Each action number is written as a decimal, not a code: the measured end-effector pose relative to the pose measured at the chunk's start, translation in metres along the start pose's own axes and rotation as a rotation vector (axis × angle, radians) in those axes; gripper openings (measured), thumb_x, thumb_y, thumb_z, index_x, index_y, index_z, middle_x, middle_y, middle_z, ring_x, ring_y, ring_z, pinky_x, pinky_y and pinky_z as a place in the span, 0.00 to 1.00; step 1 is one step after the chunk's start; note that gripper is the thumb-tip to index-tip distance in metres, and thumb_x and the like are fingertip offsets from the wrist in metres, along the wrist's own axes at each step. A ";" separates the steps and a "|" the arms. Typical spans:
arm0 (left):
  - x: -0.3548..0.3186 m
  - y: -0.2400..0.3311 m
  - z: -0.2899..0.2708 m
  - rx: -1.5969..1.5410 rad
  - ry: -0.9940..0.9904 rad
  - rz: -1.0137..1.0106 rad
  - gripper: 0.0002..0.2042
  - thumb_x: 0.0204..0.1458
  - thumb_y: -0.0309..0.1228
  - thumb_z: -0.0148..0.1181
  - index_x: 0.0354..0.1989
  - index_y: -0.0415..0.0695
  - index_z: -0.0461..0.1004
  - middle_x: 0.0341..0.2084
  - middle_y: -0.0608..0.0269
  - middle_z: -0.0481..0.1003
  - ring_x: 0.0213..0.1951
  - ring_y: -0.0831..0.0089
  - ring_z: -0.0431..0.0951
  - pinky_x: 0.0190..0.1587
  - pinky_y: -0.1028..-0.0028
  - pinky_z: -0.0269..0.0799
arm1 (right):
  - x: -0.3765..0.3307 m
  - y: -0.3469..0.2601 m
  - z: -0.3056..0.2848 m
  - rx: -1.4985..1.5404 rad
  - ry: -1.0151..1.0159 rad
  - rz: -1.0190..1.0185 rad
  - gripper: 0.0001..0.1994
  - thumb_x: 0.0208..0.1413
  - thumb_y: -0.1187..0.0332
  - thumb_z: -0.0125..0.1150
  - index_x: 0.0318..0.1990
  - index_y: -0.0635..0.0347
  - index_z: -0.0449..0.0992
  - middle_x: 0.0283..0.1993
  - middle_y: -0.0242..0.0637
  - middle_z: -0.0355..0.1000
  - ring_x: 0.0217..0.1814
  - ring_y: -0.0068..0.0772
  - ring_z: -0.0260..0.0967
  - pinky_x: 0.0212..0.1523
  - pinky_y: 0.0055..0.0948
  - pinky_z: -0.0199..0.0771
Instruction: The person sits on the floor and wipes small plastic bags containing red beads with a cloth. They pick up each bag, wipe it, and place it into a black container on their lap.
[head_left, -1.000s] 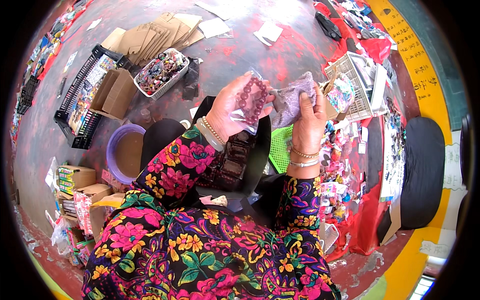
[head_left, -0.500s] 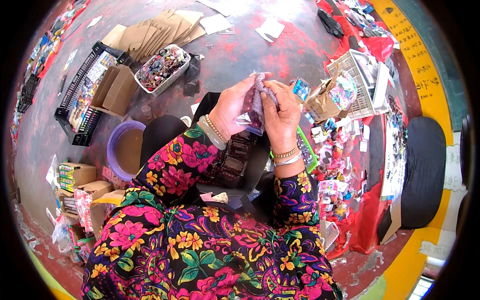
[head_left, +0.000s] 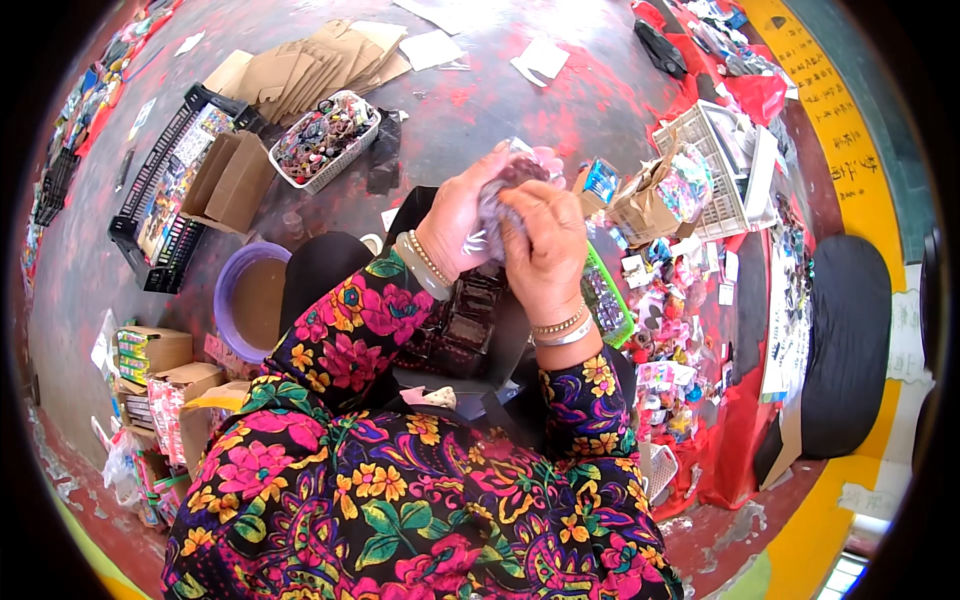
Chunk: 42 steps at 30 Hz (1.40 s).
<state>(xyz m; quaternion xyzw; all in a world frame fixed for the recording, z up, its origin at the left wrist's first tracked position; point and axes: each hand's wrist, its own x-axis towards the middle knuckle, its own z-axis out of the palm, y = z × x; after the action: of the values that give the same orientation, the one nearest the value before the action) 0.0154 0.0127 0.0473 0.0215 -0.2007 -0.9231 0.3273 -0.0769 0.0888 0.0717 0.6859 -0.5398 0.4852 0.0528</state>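
My left hand [head_left: 458, 218] is closed round a small see-through packet [head_left: 522, 170] with dark red contents, which it holds up at chest height. A crumpled grey-purple cloth [head_left: 494, 216] is pinched in my right hand [head_left: 548, 235] and pressed against the packet's face. Much of the packet is hidden behind the cloth and fingers, so its contents cannot be made out. Below my hands a black bin [head_left: 412, 212] sits at my lap, with several dark clear-wrapped packets [head_left: 465, 325] stacked inside. A green basket [head_left: 622, 325] with similar small packets stands by my right wrist.
At left are a purple basin [head_left: 223, 290] of brownish water, a black crate [head_left: 125, 232], an open carton [head_left: 228, 185] and a white basket [head_left: 322, 178] of hair ties. Flattened cardboard [head_left: 320, 65] lies beyond. Cluttered small goods [head_left: 670, 330] and a white crate [head_left: 715, 180] line the right.
My right hand has slid down and a little left, carrying the cloth over the packet. The packet has tilted in my left hand, which stays nearly in place.
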 end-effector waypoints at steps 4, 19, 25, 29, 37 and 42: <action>-0.006 -0.008 -0.008 -0.177 -0.229 -0.118 0.20 0.61 0.40 0.38 0.56 0.40 0.62 0.46 0.58 0.70 0.49 0.71 0.70 0.52 0.72 0.66 | 0.006 0.019 0.000 -0.073 0.157 0.078 0.11 0.41 0.80 0.59 0.36 0.61 0.74 0.36 0.42 0.70 0.38 0.43 0.68 0.39 0.33 0.70; -0.009 0.004 0.009 0.366 0.035 0.004 0.20 0.55 0.25 0.45 0.58 0.36 0.58 0.51 0.58 0.67 0.50 0.74 0.68 0.53 0.76 0.64 | 0.011 0.035 -0.034 -0.119 0.179 0.265 0.12 0.41 0.82 0.55 0.36 0.58 0.76 0.35 0.38 0.70 0.38 0.39 0.68 0.40 0.30 0.69; -0.007 -0.001 0.003 0.717 -0.052 0.049 0.19 0.55 0.24 0.46 0.57 0.38 0.60 0.46 0.65 0.67 0.47 0.80 0.67 0.51 0.78 0.63 | 0.010 0.030 -0.016 -0.129 0.074 -0.043 0.16 0.35 0.85 0.56 0.34 0.56 0.76 0.35 0.37 0.70 0.37 0.38 0.67 0.37 0.29 0.69; -0.007 0.000 -0.002 0.756 -0.071 0.059 0.20 0.55 0.24 0.46 0.57 0.37 0.59 0.46 0.64 0.67 0.47 0.80 0.67 0.51 0.78 0.63 | 0.006 0.037 -0.016 -0.124 0.081 -0.043 0.15 0.35 0.85 0.56 0.33 0.57 0.76 0.33 0.38 0.70 0.36 0.38 0.67 0.35 0.29 0.70; -0.007 0.002 -0.002 0.723 -0.057 0.104 0.21 0.55 0.23 0.46 0.58 0.36 0.58 0.47 0.64 0.67 0.47 0.79 0.68 0.51 0.77 0.63 | 0.006 0.037 -0.018 -0.197 0.091 0.055 0.14 0.36 0.83 0.57 0.33 0.60 0.76 0.34 0.39 0.70 0.37 0.39 0.68 0.37 0.30 0.70; -0.007 -0.002 -0.004 0.702 -0.067 0.050 0.21 0.55 0.24 0.46 0.58 0.36 0.57 0.47 0.62 0.68 0.47 0.78 0.69 0.50 0.77 0.64 | 0.008 0.015 -0.011 -0.151 0.077 -0.068 0.14 0.35 0.83 0.56 0.34 0.60 0.76 0.36 0.40 0.70 0.38 0.41 0.68 0.39 0.33 0.70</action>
<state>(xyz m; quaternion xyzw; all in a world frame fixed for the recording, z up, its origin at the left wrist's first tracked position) 0.0203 0.0162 0.0420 0.0974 -0.5170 -0.7897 0.3155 -0.0956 0.0834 0.0767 0.6787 -0.5488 0.4670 0.1415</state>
